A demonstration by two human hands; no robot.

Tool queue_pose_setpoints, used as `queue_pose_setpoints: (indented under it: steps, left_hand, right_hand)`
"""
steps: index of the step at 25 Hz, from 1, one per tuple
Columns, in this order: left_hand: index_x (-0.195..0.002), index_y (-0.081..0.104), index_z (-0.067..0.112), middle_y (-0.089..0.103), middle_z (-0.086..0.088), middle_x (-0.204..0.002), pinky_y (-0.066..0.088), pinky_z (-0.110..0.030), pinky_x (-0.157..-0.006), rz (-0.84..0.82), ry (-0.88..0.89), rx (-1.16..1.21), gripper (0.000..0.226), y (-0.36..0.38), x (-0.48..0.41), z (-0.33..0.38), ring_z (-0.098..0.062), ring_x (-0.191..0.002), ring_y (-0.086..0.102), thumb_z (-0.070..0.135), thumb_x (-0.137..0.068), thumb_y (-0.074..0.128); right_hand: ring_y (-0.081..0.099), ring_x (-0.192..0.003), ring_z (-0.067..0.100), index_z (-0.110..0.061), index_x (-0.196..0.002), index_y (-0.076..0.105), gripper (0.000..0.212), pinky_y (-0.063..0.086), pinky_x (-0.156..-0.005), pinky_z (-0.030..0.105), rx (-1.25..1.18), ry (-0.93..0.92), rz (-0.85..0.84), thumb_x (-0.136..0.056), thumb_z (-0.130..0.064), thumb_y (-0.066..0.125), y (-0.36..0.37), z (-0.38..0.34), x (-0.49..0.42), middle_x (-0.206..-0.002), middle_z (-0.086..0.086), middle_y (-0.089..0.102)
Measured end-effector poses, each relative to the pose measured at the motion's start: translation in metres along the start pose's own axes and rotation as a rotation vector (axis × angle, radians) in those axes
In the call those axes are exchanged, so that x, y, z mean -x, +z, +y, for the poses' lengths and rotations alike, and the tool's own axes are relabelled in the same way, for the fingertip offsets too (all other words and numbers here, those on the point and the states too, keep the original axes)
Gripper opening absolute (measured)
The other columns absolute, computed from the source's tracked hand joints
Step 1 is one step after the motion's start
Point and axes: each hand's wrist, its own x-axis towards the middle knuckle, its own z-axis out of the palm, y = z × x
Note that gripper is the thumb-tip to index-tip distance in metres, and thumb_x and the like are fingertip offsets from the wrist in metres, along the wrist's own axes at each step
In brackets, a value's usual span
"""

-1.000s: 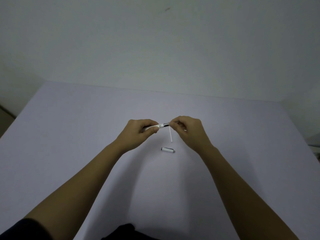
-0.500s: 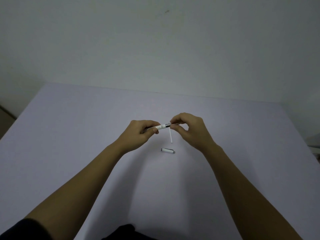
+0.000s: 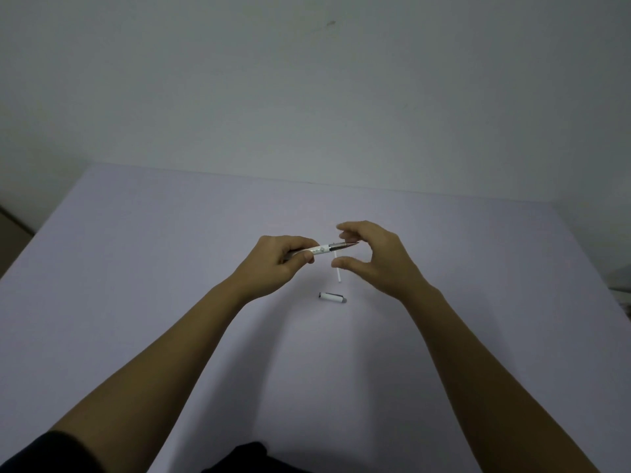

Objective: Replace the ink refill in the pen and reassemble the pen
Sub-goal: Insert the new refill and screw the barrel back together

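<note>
Desk [image 3: 136,302]: pale lilac surface that carried everything; a plain wall stood behind its far edge.
Left hand [image 3: 276,264]: raised over the desk just left of the pen cap and farther from the person, fingers and thumb curled tight on the pen body.
Right hand [image 3: 372,257]: just right of the pen body's tip, fingers and thumb spread apart in an open curve, gripping nothing; whether a fingertip touched the tip could not be told.
Pen body [image 3: 327,248]: white barrel with a dark, metallic front section, held roughly level, tip pointing toward the right hand.
Refill [image 3: 338,269]: thin white tube just beyond the pen cap, below the pen body, partly hidden by the right thumb.
Pen cap [image 3: 333,297]: short white piece lying flat on the desk, nearer the person than both hands, touching neither.
</note>
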Motion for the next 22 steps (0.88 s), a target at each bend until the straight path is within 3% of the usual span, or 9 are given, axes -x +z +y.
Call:
queue_pose_setpoints:
  steps: [2, 5, 8, 10, 12, 15, 18, 20, 22]
  left_hand:
    - [-0.099, 0.07, 0.018, 0.056, 0.018, -0.057, 0.033, -0.011, -0.049, -0.005, 0.008, -0.011, 0.018, -0.0004, 0.0006, 0.0015, -0.002, -0.05, 0.046, 0.017, -0.091, 0.055]
    - [-0.1, 0.07, 0.019, 0.057, 0.018, -0.062, 0.033, -0.01, -0.049, -0.002, 0.021, -0.014, 0.018, -0.0016, 0.0011, 0.0027, -0.001, -0.05, 0.047, 0.018, -0.091, 0.054]
    - [-0.098, 0.07, 0.017, 0.056, 0.02, -0.055, 0.033, -0.01, -0.05, 0.013, 0.02, -0.012, 0.017, -0.0027, 0.0008, 0.0028, -0.001, -0.05, 0.046, 0.017, -0.091, 0.055]
    - [-0.098, 0.07, 0.017, 0.058, 0.016, -0.06, 0.033, -0.011, -0.05, 0.01, 0.019, -0.006, 0.018, -0.0027, 0.0009, 0.0022, -0.003, -0.05, 0.046, 0.017, -0.091, 0.054]
    - [-0.1, 0.07, 0.018, 0.063, 0.006, -0.069, 0.033, -0.011, -0.05, 0.0, 0.022, 0.0, 0.018, -0.0023, 0.0004, 0.0011, -0.004, -0.051, 0.045, 0.018, -0.091, 0.054]
    - [-0.101, 0.07, 0.019, 0.066, 0.005, -0.07, 0.033, -0.012, -0.05, 0.005, 0.019, 0.011, 0.019, -0.002, 0.0008, 0.002, -0.005, -0.051, 0.045, 0.018, -0.092, 0.054]
    - [-0.097, 0.07, 0.018, 0.056, 0.014, -0.061, 0.032, -0.013, -0.049, 0.002, 0.025, -0.004, 0.017, -0.0021, 0.0015, 0.0038, -0.005, -0.051, 0.045, 0.017, -0.091, 0.054]
    - [-0.098, 0.07, 0.018, 0.059, 0.014, -0.063, 0.033, -0.013, -0.05, 0.001, 0.036, -0.007, 0.017, -0.0021, 0.0013, 0.0048, -0.005, -0.051, 0.045, 0.017, -0.091, 0.054]
    - [-0.1, 0.07, 0.018, 0.063, 0.015, -0.066, 0.034, -0.012, -0.051, 0.007, 0.037, -0.009, 0.018, -0.002, 0.0006, 0.0052, -0.005, -0.052, 0.046, 0.017, -0.091, 0.054]
  right_hand:
    - [0.061, -0.08, 0.01, -0.014, -0.098, 0.064, 0.021, 0.049, -0.076, 0.023, 0.019, -0.041, 0.007, -0.079, -0.02, 0.07, 0.0016, 0.0005, 0.0004, -0.088, 0.001, 0.069]
    - [0.06, -0.07, 0.014, -0.012, -0.087, 0.068, 0.016, 0.048, -0.065, 0.028, 0.03, -0.016, 0.027, -0.083, -0.027, 0.064, 0.0022, 0.0004, -0.0016, -0.079, 0.004, 0.07]
    - [0.06, -0.081, 0.007, -0.014, -0.1, 0.064, 0.023, 0.047, -0.076, 0.021, 0.028, -0.054, 0.035, -0.08, -0.025, 0.068, 0.0021, 0.0002, -0.0005, -0.09, -0.003, 0.068]
    - [0.058, -0.076, 0.006, -0.014, -0.094, 0.065, 0.015, 0.047, -0.072, 0.024, 0.052, -0.079, 0.047, -0.082, -0.023, 0.066, 0.0031, 0.0008, -0.0007, -0.085, -0.001, 0.069]
    - [0.055, -0.068, 0.008, -0.014, -0.087, 0.067, 0.024, 0.041, -0.066, 0.024, 0.077, -0.061, 0.053, -0.085, -0.034, 0.056, 0.0027, 0.0007, -0.0016, -0.078, 0.001, 0.071]
    - [0.057, -0.082, 0.007, -0.016, -0.099, 0.065, 0.028, 0.041, -0.076, 0.02, 0.09, -0.091, 0.049, -0.083, -0.038, 0.058, 0.0008, 0.0021, -0.0005, -0.092, -0.001, 0.071]
    - [0.059, -0.079, 0.011, -0.018, -0.092, 0.067, 0.018, 0.042, -0.076, 0.026, 0.148, -0.156, 0.05, -0.084, -0.032, 0.06, 0.0005, 0.0033, -0.0009, -0.086, -0.002, 0.072]
    - [0.06, -0.072, 0.016, -0.018, -0.086, 0.069, 0.026, 0.045, -0.072, 0.033, 0.176, -0.143, 0.078, -0.086, -0.038, 0.052, 0.0002, 0.0029, -0.0025, -0.078, -0.001, 0.073]
    - [0.061, -0.079, 0.015, -0.019, -0.093, 0.067, 0.027, 0.045, -0.076, 0.032, 0.151, -0.13, 0.077, -0.083, -0.042, 0.056, -0.0022, 0.0031, -0.0026, -0.085, -0.003, 0.072]
